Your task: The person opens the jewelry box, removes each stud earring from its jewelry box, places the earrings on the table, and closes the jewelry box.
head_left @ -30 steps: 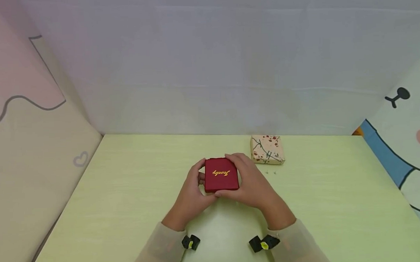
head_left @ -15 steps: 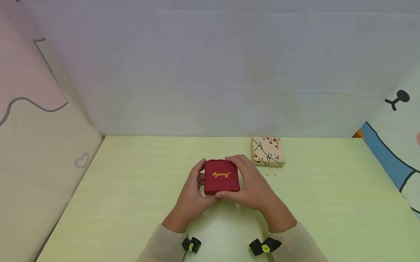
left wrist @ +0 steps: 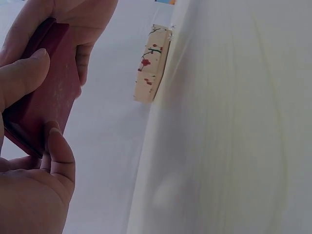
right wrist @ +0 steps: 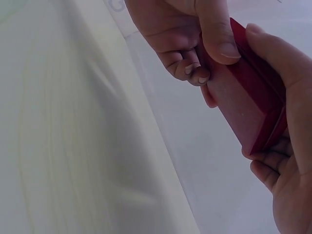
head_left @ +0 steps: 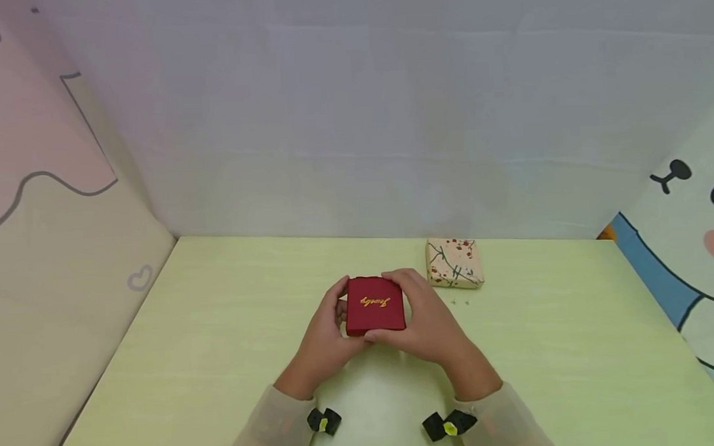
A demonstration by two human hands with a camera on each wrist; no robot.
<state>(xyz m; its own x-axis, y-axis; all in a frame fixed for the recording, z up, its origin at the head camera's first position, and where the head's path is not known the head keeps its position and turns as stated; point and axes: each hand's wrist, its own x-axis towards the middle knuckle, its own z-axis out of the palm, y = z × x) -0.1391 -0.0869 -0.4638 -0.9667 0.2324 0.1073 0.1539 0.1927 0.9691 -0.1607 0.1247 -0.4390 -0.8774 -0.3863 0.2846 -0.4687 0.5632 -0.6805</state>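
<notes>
While fingers of L hand (head_left: 327, 335) + R hand (head_left: 427, 324) are gripping red box (head_left: 375, 315) at 8/4 o'clock, hold step's prob. needing steadiness next.

square red box (head_left: 375, 315), gold lettering (head_left: 375, 302) on top, held aloft

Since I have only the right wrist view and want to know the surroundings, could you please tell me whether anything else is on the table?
Observer: Yes, a flowered box sits near the far edge of the table.
Operator: Thank you; is anything printed on the red box?
Observer: Yes, gold writing on its top appears to read "Jewelry".
Operator: And is anything lying near the flowered box?
Observer: Two tiny objects lie on its near side, too small to identify.
</notes>
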